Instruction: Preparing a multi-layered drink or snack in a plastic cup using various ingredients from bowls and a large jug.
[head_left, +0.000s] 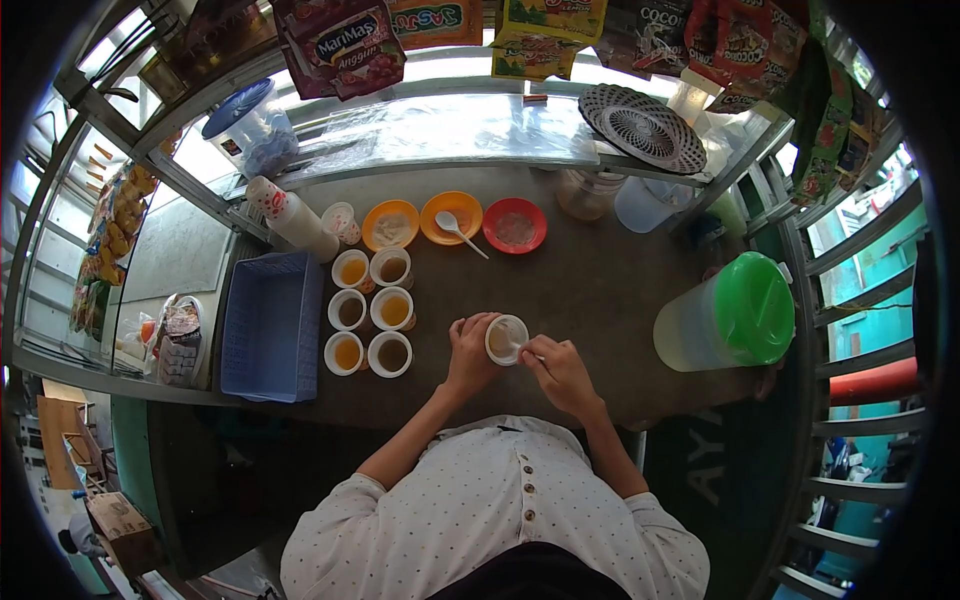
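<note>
My left hand (472, 351) is wrapped around a white cup (507, 339) with pale brown liquid in it, near the table's front edge. In my right hand (559, 371) is a white spoon (525, 349) whose bowl end dips into that cup. To the left, several filled cups (391, 356) stand in two columns, some with orange liquid and some with brown. Behind my hands are an orange plate (390, 225) with pale powder, another orange plate (432, 225) with a white spoon (459, 231) lying across it, and a red plate (515, 226) holding something pale.
A blue plastic basket (270, 330) sits left of the cups. Stacked cups (292, 217) lean behind it. On the right stands a clear jug with a green lid (754, 307). Drink sachets (341, 49) hang above, and a woven tray (642, 129) rests on the rear shelf.
</note>
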